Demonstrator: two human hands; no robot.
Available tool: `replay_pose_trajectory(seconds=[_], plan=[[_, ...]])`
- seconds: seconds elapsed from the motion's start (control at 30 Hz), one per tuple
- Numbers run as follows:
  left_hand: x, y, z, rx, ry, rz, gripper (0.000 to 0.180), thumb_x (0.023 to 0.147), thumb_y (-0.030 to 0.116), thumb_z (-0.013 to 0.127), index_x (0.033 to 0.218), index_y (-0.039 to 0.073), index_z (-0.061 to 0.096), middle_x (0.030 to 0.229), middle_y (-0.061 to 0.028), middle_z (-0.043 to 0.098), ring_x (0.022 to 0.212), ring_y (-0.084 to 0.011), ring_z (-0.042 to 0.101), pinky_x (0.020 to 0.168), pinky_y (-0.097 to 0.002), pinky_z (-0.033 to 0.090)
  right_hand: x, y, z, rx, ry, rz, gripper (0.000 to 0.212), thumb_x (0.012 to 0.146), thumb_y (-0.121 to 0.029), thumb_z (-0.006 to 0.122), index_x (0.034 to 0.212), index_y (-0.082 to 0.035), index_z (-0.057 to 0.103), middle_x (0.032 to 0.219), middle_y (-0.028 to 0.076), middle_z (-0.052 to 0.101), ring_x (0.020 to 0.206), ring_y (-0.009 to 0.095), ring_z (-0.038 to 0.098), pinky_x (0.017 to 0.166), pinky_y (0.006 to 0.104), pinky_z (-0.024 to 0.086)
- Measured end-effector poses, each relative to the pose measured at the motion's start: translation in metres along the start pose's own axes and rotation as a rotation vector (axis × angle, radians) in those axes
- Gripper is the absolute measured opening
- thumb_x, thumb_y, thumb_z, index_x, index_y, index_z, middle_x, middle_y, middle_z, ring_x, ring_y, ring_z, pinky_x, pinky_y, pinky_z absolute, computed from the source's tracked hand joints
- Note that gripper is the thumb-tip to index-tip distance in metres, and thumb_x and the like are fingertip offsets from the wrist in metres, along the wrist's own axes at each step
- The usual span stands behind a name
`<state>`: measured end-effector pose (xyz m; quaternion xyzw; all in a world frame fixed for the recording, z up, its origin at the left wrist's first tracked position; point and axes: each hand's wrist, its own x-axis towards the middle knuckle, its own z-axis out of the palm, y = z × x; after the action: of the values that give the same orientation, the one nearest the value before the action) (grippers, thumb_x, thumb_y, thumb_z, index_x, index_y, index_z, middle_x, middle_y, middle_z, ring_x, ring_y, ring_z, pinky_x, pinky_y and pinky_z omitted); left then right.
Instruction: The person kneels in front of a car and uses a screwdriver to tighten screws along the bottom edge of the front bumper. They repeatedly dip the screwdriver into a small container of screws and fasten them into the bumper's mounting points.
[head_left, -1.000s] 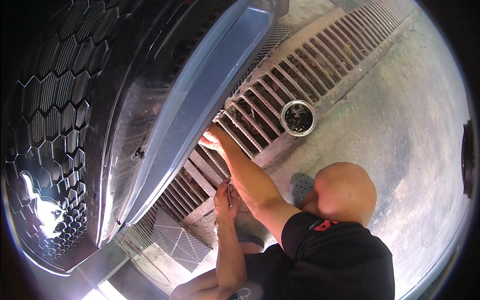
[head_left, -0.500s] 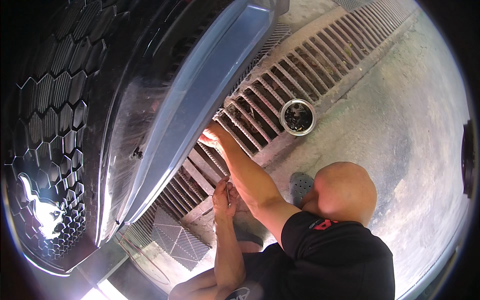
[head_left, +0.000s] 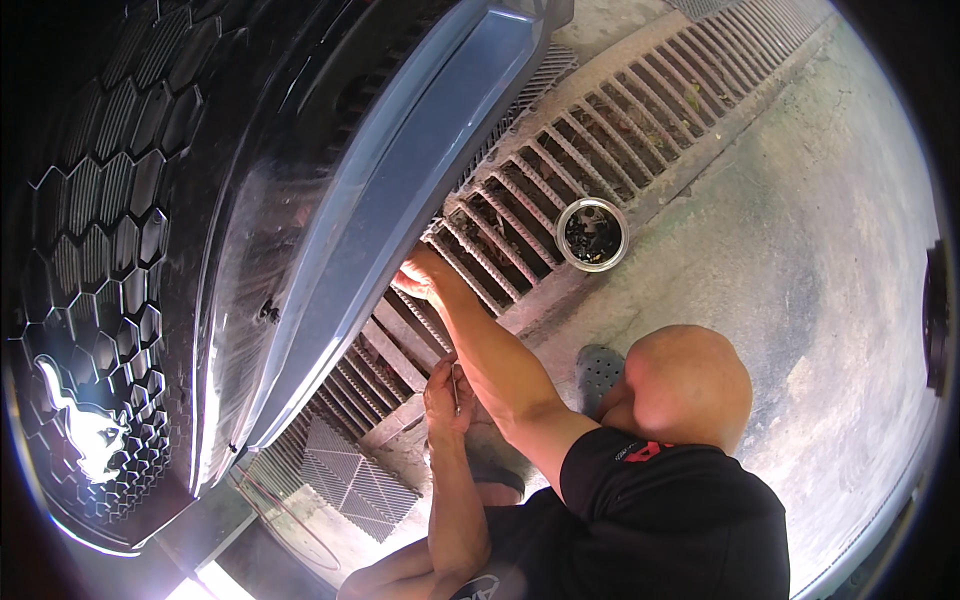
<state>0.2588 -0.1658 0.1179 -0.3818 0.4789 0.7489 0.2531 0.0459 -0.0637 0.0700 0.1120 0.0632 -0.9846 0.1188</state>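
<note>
My left hand is closed around a thin silver metal tool, held upright just below my right forearm; its exact kind cannot be made out. My right arm stretches up to the car's lower bumper, a long blue-grey panel. At that panel's bottom edge is my right hand, with its fingertips tucked underneath and hidden. Whatever those fingers touch or hold does not show.
A round bowl with small dark pieces stands at the edge of the metal floor grate. On the left is the car's black honeycomb grille. A grey ribbed mat and a thin cable lie near the bumper's lower end.
The view has shifted very slightly, so the bowl and grate sit a little further left. Both hands keep nearly the same places, the left one still around the thin tool.
</note>
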Motion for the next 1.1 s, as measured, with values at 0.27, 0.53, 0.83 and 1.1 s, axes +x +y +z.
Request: replay_pose_trajectory(seconds=[0.27,0.53,0.83,1.1], plan=[[0.002,-0.004,0.007,-0.018,0.008,-0.001,0.027,0.103,0.015,0.045,0.121,0.001,0.059,0.098,-0.0062,0.07,0.083,-0.0142,0.066,0.077,-0.0268,0.056,-0.008,0.0,0.004,0.063,0.005,0.029,0.032,0.088,-0.015,0.08,0.115,-0.006,0.065,0.112,0.007,0.07,0.103,0.016,0.066,0.094,0.0307,0.057],[0.006,-0.005,0.002,0.019,-0.024,-0.027,0.03,0.102,0.017,0.047,0.121,0.001,0.062,0.114,-0.0099,0.071,0.102,-0.022,0.069,0.093,-0.0358,0.056,-0.018,-0.008,0.015,0.173,-0.165,0.081,0.025,0.088,-0.011,0.079,0.109,-0.006,0.067,0.109,0.006,0.071,0.103,0.014,0.067,0.095,0.027,0.057],[0.023,0.012,0.024,0.121,-0.003,-0.015,0.03,0.101,0.025,0.055,0.119,0.004,0.068,0.11,-0.0079,0.072,0.1,-0.0219,0.069,0.089,-0.0377,0.058,-0.008,0.003,0.012,0.081,-0.035,-0.027,0.04,0.082,-0.012,0.084,0.116,-0.004,0.066,0.111,0.006,0.071,0.107,0.016,0.065,0.094,0.0363,0.054],[0.015,0.002,0.004,0.108,-0.011,0.025,0.028,0.101,0.022,0.054,0.12,0.004,0.065,0.101,-0.0054,0.071,0.083,-0.0191,0.068,0.072,-0.034,0.058,-0.009,0.01,0.015,-0.138,0.231,-0.105,0.02,0.085,-0.005,0.077,0.103,-0.003,0.068,0.092,0.003,0.066,0.083,0.01,0.059,0.076,0.0276,0.05]])
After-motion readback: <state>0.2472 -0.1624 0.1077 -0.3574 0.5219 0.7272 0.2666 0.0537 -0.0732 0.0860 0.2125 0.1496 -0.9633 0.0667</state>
